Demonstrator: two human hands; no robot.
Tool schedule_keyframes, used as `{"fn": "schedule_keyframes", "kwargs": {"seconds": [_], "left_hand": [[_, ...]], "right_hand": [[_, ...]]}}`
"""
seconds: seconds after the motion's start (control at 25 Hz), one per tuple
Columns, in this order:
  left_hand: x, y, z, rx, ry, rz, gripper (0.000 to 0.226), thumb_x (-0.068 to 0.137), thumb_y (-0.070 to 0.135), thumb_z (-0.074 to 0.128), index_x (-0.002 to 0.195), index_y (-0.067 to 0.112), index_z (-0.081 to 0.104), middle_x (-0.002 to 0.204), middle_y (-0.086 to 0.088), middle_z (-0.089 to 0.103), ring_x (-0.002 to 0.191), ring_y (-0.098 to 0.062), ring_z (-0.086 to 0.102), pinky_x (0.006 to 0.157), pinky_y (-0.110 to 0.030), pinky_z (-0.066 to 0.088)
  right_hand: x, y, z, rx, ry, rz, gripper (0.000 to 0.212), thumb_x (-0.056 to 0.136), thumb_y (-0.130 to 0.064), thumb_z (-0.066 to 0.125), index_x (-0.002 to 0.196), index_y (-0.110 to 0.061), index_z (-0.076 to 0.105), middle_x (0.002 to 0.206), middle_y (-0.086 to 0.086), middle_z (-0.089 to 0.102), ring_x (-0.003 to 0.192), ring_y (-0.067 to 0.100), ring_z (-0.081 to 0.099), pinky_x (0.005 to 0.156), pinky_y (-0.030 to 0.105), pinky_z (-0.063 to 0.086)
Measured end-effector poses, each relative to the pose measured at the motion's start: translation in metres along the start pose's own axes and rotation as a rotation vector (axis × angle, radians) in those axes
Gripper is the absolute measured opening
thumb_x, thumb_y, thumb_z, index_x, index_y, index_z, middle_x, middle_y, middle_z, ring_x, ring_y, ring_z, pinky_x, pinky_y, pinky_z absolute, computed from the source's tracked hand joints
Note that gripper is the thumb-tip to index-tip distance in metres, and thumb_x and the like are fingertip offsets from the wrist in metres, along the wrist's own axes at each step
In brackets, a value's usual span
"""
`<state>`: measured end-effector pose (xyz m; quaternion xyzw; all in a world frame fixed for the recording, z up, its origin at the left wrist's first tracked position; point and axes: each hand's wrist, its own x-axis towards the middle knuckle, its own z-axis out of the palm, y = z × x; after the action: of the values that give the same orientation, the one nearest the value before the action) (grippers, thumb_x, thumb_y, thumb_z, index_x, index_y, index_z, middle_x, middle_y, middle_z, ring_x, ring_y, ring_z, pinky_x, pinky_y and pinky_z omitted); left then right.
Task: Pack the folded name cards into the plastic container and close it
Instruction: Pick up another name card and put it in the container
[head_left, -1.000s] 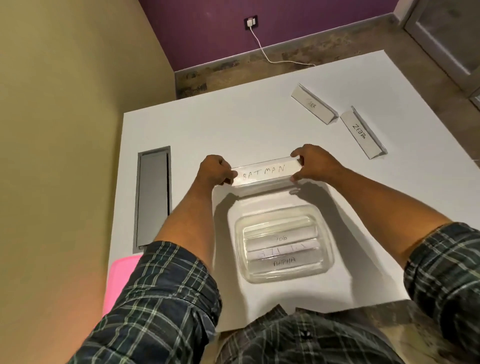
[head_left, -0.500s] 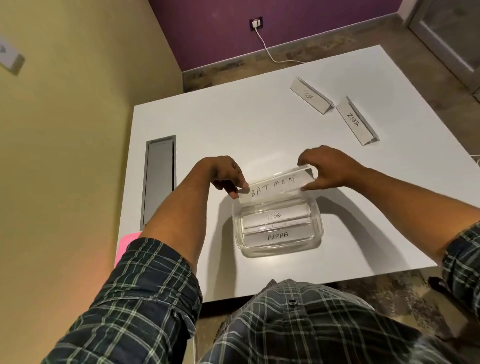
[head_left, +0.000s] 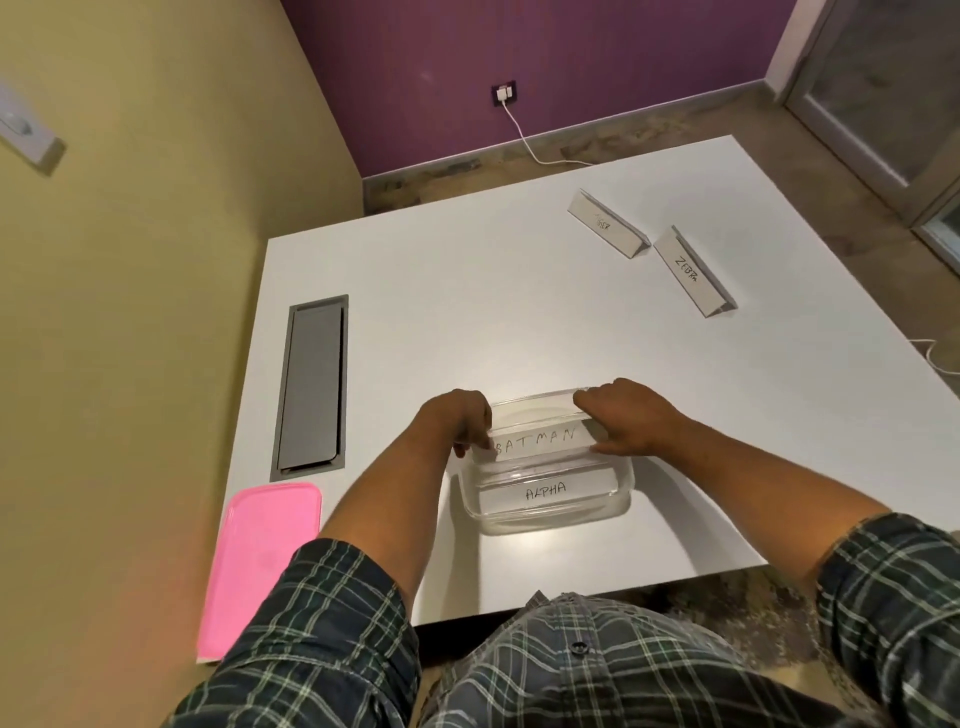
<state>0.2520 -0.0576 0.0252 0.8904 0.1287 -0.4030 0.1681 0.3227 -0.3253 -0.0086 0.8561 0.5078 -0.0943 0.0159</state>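
Card BATMAN (head_left: 537, 440) pinched at each end by left hand (head_left: 460, 423) and right hand (head_left: 626, 418), over far side of container (head_left: 621, 501): lower level, seat behind ALPHA card (head_left: 546, 491).

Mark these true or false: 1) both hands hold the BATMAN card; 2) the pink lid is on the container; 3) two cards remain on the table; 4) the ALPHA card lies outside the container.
1) True: the left hand and right hand pinch the BATMAN card.
2) False: the pink lid lies on the table, apart from the container.
3) True: the ZEBRA card and another card.
4) False: the ALPHA card lies inside.
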Motion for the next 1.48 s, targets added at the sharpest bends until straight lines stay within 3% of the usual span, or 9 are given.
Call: {"fn": "schedule_keyframes", "kwargs": {"seconds": [0.12, 0.28, 0.52, 0.84, 0.96, 1.04, 1.2, 1.32, 1.48], "left_hand": [[-0.002, 0.004, 0.014, 0.217, 0.112, 0.019, 0.033, 0.088, 0.028, 0.070, 0.116, 0.012, 0.067, 0.080, -0.002, 0.071, 0.070, -0.022, 0.070, 0.086, -0.036, 0.060], [-0.003, 0.008, 0.027, 0.437, 0.208, 0.045, 0.030, 0.088, 0.020, 0.064, 0.117, 0.013, 0.066, 0.115, -0.008, 0.068, 0.102, -0.028, 0.069, 0.083, -0.036, 0.055], [0.002, 0.013, 0.033, 0.684, 0.302, 0.107, 0.024, 0.087, 0.006, 0.060, 0.110, 0.008, 0.067, 0.112, -0.012, 0.069, 0.099, -0.033, 0.070, 0.072, -0.034, 0.050], [0.008, 0.021, 0.024, 0.735, 0.281, 0.122, 0.023, 0.086, 0.009, 0.063, 0.109, 0.011, 0.068, 0.111, -0.009, 0.069, 0.099, -0.032, 0.070, 0.071, -0.032, 0.045], [0.006, 0.029, 0.015, 0.755, 0.197, 0.126, 0.017, 0.083, 0.016, 0.067, 0.099, 0.015, 0.068, 0.097, -0.004, 0.069, 0.088, -0.028, 0.070, 0.067, -0.028, 0.043], [0.006, 0.038, 0.004, 0.689, 0.135, 0.139, 0.011, 0.073, 0.022, 0.069, 0.069, 0.017, 0.061, 0.068, 0.001, 0.060, 0.061, -0.021, 0.062, 0.059, -0.023, 0.038], [0.010, 0.059, -0.028, 0.394, 0.109, 0.147, 0.021, 0.062, 0.025, 0.057, 0.046, 0.012, 0.055, 0.040, 0.003, 0.055, 0.044, -0.015, 0.056, 0.054, -0.018, 0.040], [0.022, 0.076, -0.050, 0.200, 0.228, 0.171, 0.024, 0.069, 0.026, 0.056, 0.048, 0.014, 0.055, 0.046, 0.003, 0.057, 0.056, -0.023, 0.059, 0.056, -0.024, 0.046], [0.044, 0.107, -0.072, 0.166, 0.377, 0.224, 0.018, 0.074, 0.027, 0.058, 0.060, 0.016, 0.055, 0.066, -0.001, 0.060, 0.069, -0.027, 0.059, 0.059, -0.023, 0.041]], "right_hand": [[0.007, -0.005, 0.004, -0.133, -0.020, 0.019, 0.048, 0.077, -0.033, 0.069, 0.116, -0.014, 0.048, 0.095, 0.003, 0.066, 0.085, 0.027, 0.064, 0.083, 0.036, 0.038], [0.014, -0.011, 0.014, -0.243, -0.065, 0.029, 0.045, 0.079, -0.024, 0.068, 0.116, -0.014, 0.046, 0.093, 0.003, 0.069, 0.080, 0.028, 0.066, 0.088, 0.036, 0.035], [0.021, -0.013, 0.023, -0.313, -0.067, -0.042, 0.032, 0.085, -0.015, 0.055, 0.116, -0.007, 0.053, 0.094, 0.007, 0.070, 0.082, 0.029, 0.066, 0.094, 0.036, 0.033], [0.031, -0.010, 0.033, -0.372, -0.136, -0.108, 0.055, 0.094, -0.004, 0.050, 0.144, 0.009, 0.032, 0.116, 0.017, 0.068, 0.101, 0.034, 0.066, 0.103, 0.041, 0.035], [0.033, -0.011, 0.029, -0.378, -0.157, -0.128, 0.062, 0.097, -0.016, 0.054, 0.148, 0.008, 0.027, 0.118, 0.016, 0.068, 0.102, 0.034, 0.066, 0.101, 0.041, 0.038], [0.033, -0.010, 0.024, -0.342, -0.154, -0.139, 0.062, 0.100, -0.027, 0.051, 0.149, 0.003, 0.029, 0.118, 0.014, 0.069, 0.103, 0.033, 0.067, 0.095, 0.041, 0.042], [0.032, 0.003, -0.003, -0.163, 0.048, -0.169, 0.037, 0.102, -0.045, 0.041, 0.121, -0.019, 0.056, 0.099, 0.002, 0.073, 0.086, 0.031, 0.070, 0.069, 0.034, 0.045], [0.023, 0.029, -0.027, 0.071, 0.285, 0.099, 0.033, 0.101, -0.050, 0.044, 0.117, -0.029, 0.065, 0.091, -0.008, 0.075, 0.081, 0.021, 0.071, 0.065, 0.032, 0.052], [0.001, 0.082, -0.035, 0.507, 0.379, 0.629, 0.021, 0.094, -0.048, 0.058, 0.112, -0.038, 0.065, 0.080, -0.020, 0.069, 0.081, 0.012, 0.069, 0.070, 0.028, 0.048]]}}
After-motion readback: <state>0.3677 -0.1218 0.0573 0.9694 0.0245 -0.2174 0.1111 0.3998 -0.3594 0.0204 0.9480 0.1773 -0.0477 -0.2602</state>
